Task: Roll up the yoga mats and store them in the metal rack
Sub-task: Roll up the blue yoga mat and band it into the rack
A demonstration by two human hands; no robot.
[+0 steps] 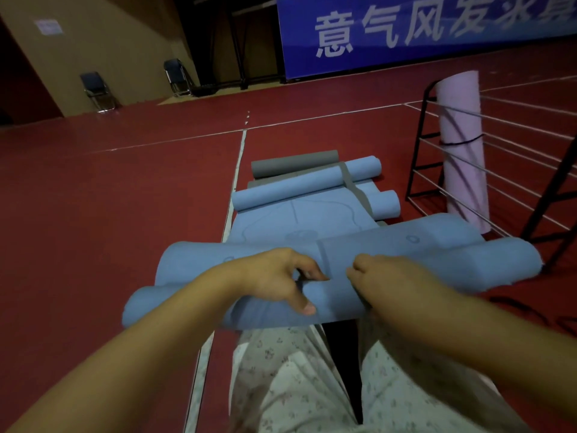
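A rolled blue yoga mat (199, 267) lies crosswise just in front of my knees, lumpy and uneven along its length. My left hand (278, 276) rests on its middle with fingers curled, pinching a dark strap (300, 281) at the roll. My right hand (384, 276) grips the roll beside it, fingers tucked under the mat's edge. Beyond lies a half-unrolled blue mat (312, 214) with curled ends. The metal rack (499, 170) stands at the right and holds one upright pink rolled mat (462, 145).
A grey rolled mat (293, 164) and more blue rolls (363, 167) lie at the far end of the pile. Red sports floor with white lines surrounds everything. Folding chairs (98, 90) and a blue banner (421, 29) stand along the far wall. Dark cord (530, 310) lies right.
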